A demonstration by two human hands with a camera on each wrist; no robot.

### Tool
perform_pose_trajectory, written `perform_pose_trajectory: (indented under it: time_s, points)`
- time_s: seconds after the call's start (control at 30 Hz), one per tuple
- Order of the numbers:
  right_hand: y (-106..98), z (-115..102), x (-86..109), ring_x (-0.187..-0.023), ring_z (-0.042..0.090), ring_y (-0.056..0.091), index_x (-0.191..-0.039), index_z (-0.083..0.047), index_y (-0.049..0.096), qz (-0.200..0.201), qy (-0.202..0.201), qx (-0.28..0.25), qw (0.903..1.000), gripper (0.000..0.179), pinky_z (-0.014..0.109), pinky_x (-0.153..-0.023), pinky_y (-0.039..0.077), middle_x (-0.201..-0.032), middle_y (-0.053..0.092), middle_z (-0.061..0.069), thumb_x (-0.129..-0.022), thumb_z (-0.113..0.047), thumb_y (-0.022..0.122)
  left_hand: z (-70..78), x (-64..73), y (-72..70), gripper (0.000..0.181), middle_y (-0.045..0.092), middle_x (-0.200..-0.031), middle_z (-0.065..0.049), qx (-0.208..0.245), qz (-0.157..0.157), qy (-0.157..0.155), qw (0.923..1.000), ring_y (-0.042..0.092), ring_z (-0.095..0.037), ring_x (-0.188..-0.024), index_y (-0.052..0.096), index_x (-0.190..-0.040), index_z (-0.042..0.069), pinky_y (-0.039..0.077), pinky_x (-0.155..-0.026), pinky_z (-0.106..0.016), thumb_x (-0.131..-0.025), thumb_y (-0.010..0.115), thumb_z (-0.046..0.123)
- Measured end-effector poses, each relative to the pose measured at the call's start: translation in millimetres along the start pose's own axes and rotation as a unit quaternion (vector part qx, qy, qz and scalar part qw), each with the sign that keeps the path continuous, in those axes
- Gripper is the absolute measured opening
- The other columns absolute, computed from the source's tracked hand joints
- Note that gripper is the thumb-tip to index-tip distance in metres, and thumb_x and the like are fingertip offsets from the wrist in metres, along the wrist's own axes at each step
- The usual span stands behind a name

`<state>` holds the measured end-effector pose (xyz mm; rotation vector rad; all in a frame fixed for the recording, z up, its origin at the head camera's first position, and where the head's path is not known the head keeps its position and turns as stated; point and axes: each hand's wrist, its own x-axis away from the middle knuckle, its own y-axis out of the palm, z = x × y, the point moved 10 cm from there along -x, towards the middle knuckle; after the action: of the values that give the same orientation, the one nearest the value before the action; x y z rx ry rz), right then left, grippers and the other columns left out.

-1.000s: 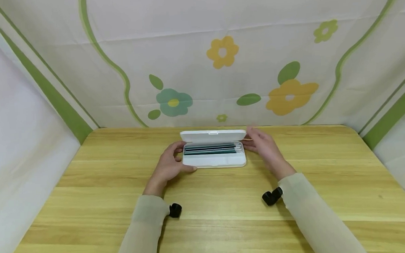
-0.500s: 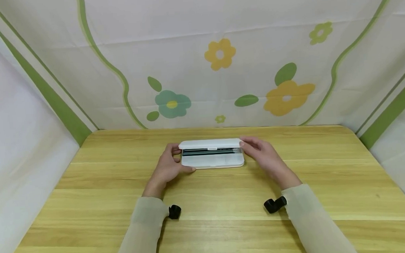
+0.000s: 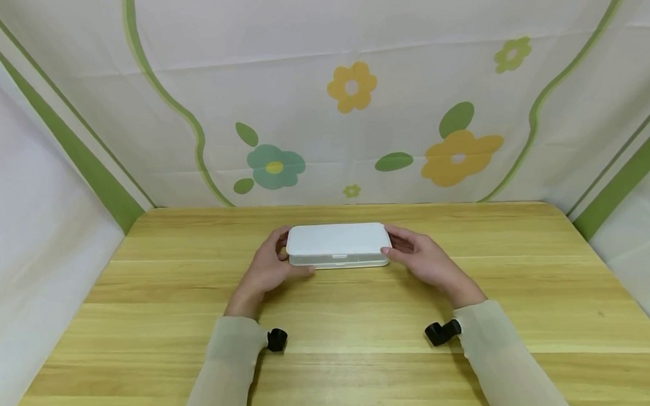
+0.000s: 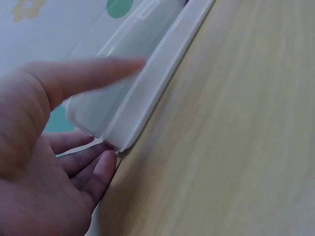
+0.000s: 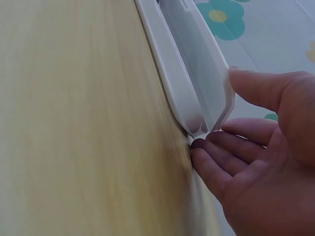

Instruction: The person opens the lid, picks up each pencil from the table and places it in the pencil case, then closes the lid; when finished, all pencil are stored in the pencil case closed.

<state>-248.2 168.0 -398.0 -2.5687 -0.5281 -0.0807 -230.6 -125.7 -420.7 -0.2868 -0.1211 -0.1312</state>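
A white pencil case (image 3: 338,239) lies near the back of the table, its hinged lid (image 5: 209,64) lowered to a narrow gap at the front. Around its left end curves my left hand (image 3: 267,264), the thumb along the front edge and the fingers at the end and behind. In the left wrist view, those fingers (image 4: 101,172) touch the case's lower corner. My right hand (image 3: 427,260) holds the right end. Its thumb (image 5: 256,88) is on the lid's edge, and the other fingers rest by the hinge corner. The lid hides the case's contents in the head view.
The wooden table (image 3: 344,361) extends in front and to both sides. Behind it hangs a white cloth (image 3: 297,94) with printed flowers, and more cloth stands at left and right. A small black device (image 3: 277,340) sits on each wrist.
The lid has swung down toward me from upright, covering the green pencils. My right hand came forward with it, while my left hand stays at the left end.
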Motion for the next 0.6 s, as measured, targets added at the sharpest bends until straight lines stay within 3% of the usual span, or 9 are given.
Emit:
perform_pose_trajectory:
  time_s: [0.2, 0.4, 0.6]
  points:
    - [2.3, -2.1, -1.2, -0.155, 0.039, 0.045, -0.166, -0.004, 0.037, 0.008, -0.008, 0.02, 0.9997, 0.071, 0.052, -0.123, 0.042, -0.171, 0.04, 0.02, -0.107, -0.025, 0.069, -3.3, 1.9, -3.4, 0.096, 0.042, -0.166, -0.011, -0.037, -0.005, -0.025, 0.999, 0.047, -0.032, -0.145, 0.03, -0.17, 0.018, 0.043, -0.121, -0.051, -0.095, 0.081, 0.049]
    - [2.4, -6.1, -1.0, -0.153, 0.04, 0.047, -0.163, -0.001, 0.042, 0.027, -0.032, 0.05, 0.9979, 0.07, 0.052, -0.122, 0.043, -0.169, 0.042, 0.022, -0.104, -0.02, 0.073, -1.0, 0.0, -4.1, 0.087, 0.048, -0.16, -0.015, -0.04, 0.006, -0.014, 0.9991, 0.055, -0.032, -0.133, 0.035, -0.167, 0.012, 0.05, -0.111, -0.045, -0.098, 0.08, 0.037]
    - [1.6, -6.5, 0.9, -0.153, 0.04, 0.048, -0.162, -0.001, 0.044, 0.035, -0.028, 0.065, 0.9969, 0.068, 0.053, -0.123, 0.042, -0.168, 0.044, 0.021, -0.104, -0.021, 0.073, 0.6, -0.2, -4.3, 0.085, 0.051, -0.157, -0.015, -0.046, 0.014, -0.017, 0.9987, 0.06, -0.032, -0.124, 0.037, -0.166, 0.011, 0.053, -0.103, -0.04, -0.097, 0.081, 0.034]
